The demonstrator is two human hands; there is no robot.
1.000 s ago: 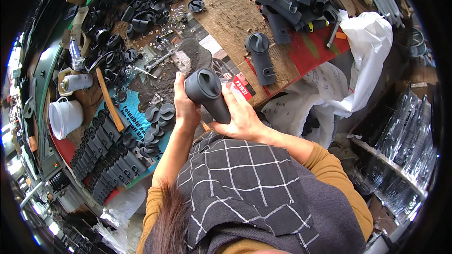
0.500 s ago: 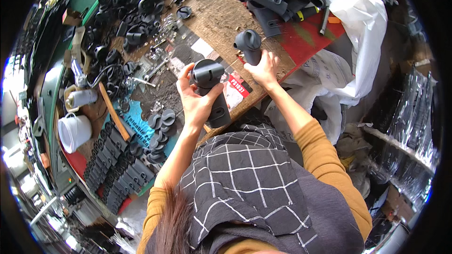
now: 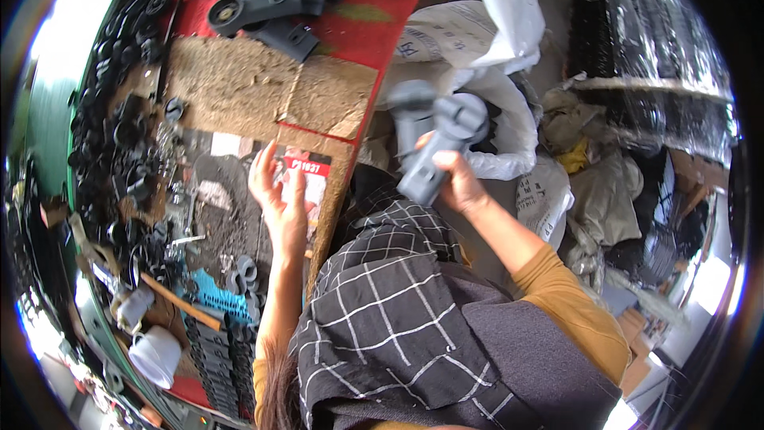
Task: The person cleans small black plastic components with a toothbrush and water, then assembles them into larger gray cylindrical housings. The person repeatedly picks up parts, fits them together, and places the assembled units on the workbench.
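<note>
My right hand (image 3: 461, 183) grips two dark grey plastic joint pieces over the open mouth of a white sack (image 3: 509, 161), right of the bench. The nearer joint piece (image 3: 425, 169) has a round slotted head and a flat stem, with my thumb across it. The farther joint piece (image 3: 412, 97) is smeared by motion and partly covered by the nearer one. Nothing is in my left hand (image 3: 278, 199); its fingers are spread above the bench edge, beside a sheet with a red label (image 3: 309, 166).
More grey plastic parts (image 3: 263, 12) are heaped at the far end of the bench. Small black parts and loose hardware cover its left side, near a wooden handle (image 3: 181, 302) and a white bucket (image 3: 155, 357). Film-wrapped stacks (image 3: 660, 32) stand at right.
My view has turned right. The joint piece that was in my left hand is now in my right hand with the other one, and both have moved off the bench over the sack.
</note>
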